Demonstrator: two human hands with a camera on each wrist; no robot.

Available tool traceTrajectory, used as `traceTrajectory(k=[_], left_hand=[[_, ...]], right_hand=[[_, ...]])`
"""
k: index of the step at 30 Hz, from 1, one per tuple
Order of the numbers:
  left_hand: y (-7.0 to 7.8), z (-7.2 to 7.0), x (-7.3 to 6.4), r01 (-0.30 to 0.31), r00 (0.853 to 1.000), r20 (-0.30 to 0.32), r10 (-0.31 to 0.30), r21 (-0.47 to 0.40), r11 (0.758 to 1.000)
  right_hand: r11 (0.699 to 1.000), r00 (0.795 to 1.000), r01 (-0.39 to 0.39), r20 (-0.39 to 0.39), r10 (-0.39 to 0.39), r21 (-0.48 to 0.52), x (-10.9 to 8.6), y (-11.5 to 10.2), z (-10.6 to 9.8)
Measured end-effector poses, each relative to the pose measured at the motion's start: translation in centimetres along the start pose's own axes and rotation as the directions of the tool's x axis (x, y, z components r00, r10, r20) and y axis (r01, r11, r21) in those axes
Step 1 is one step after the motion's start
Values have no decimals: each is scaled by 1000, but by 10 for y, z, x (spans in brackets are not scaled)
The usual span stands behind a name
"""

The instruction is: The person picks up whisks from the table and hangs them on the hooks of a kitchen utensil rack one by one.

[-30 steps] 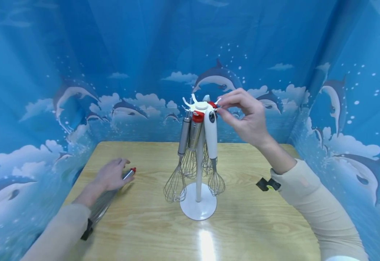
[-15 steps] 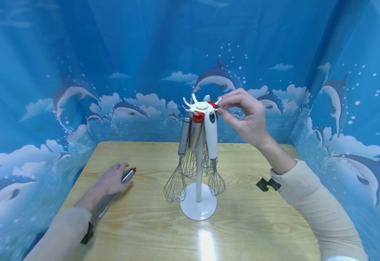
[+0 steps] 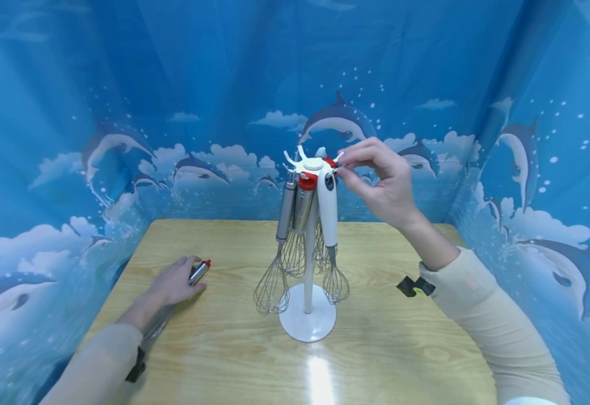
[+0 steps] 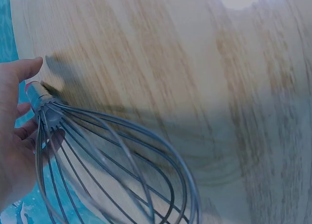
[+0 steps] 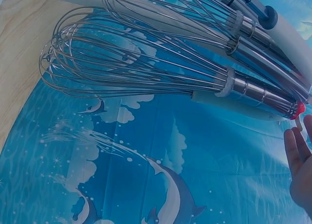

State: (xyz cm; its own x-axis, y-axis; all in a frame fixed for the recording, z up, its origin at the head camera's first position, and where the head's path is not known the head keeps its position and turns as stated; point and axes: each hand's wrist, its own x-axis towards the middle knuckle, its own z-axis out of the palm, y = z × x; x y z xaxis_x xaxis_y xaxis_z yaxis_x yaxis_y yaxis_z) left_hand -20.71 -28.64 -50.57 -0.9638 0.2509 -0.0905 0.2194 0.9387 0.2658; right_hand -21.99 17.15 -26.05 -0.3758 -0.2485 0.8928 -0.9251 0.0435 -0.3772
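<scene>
A white stand (image 3: 308, 326) with curved hooks at its top bears several hanging whisks. My right hand (image 3: 383, 180) is raised at the stand's right side, thumb and fingertips pinching at the red-tipped end of a whisk (image 3: 331, 162) by a hook. In the right wrist view this whisk's (image 5: 243, 90) steel handle shows, the fingertips right at its red end. Over at the left, my left hand (image 3: 173, 281) rests over another red-tipped whisk (image 3: 200, 273) lying on the table, thumb and fingers apart on either side of its handle. Its wire loops (image 4: 141, 160) fill the lower left wrist view.
Also on the stand hang a white-handled whisk (image 3: 328, 211), a grey-handled whisk (image 3: 286, 211) and a steel, red-topped whisk (image 3: 303, 205). The wooden table (image 3: 376, 349) backs onto a blue dolphin-patterned curtain (image 3: 224, 84) that also runs along both sides.
My left hand has shifted slightly left and lower, showing more of the lying whisk's handle. My right hand stays at the hook with the red-tipped whisk.
</scene>
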Motion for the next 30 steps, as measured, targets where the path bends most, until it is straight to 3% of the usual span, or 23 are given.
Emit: traceTrajectory(k=[12, 30], left_hand=[[1, 2, 1, -11, 1000, -6, 11, -17, 1000], [9, -1, 2, -94, 996, -9, 93, -108, 990]], right_hand=[[1000, 1000, 7, -5, -7, 6, 0, 0, 1], [1000, 1000, 11, -7, -11, 3, 0, 1, 1]])
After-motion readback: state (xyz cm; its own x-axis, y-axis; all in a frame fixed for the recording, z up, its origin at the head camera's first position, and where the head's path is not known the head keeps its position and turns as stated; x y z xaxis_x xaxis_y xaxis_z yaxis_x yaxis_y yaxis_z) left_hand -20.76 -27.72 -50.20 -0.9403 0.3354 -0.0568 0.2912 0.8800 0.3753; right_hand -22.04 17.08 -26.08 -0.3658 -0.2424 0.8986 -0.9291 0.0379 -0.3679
